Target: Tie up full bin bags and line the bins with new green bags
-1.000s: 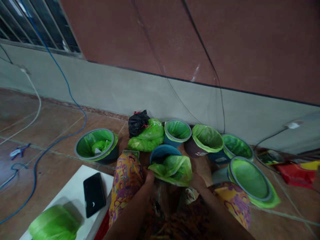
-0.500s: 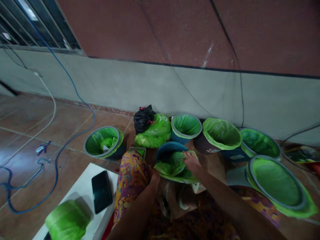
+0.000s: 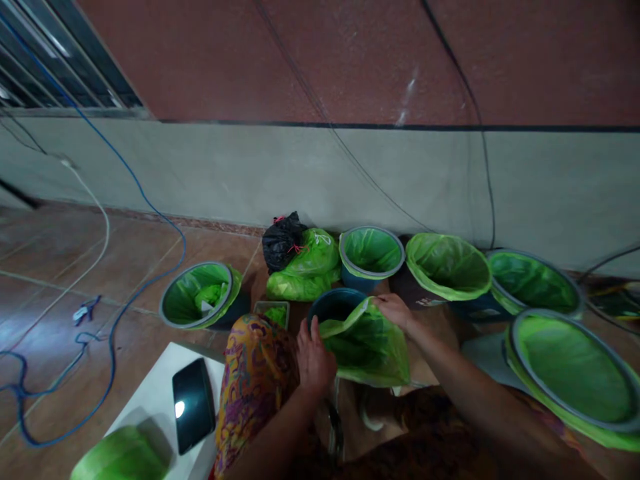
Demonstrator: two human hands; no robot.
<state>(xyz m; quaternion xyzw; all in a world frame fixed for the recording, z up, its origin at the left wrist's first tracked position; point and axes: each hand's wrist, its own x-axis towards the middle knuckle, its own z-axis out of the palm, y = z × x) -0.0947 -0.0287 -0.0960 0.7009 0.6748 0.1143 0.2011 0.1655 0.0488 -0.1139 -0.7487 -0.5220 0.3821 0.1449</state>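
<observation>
In front of me stands a blue bin (image 3: 327, 301) with a green plastic bag (image 3: 373, 343) bunched over its near side. My right hand (image 3: 395, 312) pinches the bag's upper edge and holds it raised at the bin's right. At the bin's left rim is my left hand (image 3: 317, 360), its fingers stretched upward and slightly apart beside the bag's edge; whether they touch the bag I cannot tell. The bag's mouth gapes toward the bin, and the bin's lower part is hidden behind the bag and my hands.
Several green-lined bins stand around, including a left one (image 3: 200, 293) and a near right one (image 3: 570, 370). By the wall lie a black bag (image 3: 283, 241) and tied green bags (image 3: 310, 263). A phone (image 3: 194, 405) and a green bundle (image 3: 123, 457) rest on a white surface (image 3: 150, 390). Blue cable (image 3: 113, 340) crosses the floor.
My right hand has pulled the bag's edge up and out of the bin toward me, uncovering the blue inside. My left hand has risen from beside my knee to the bin's left rim.
</observation>
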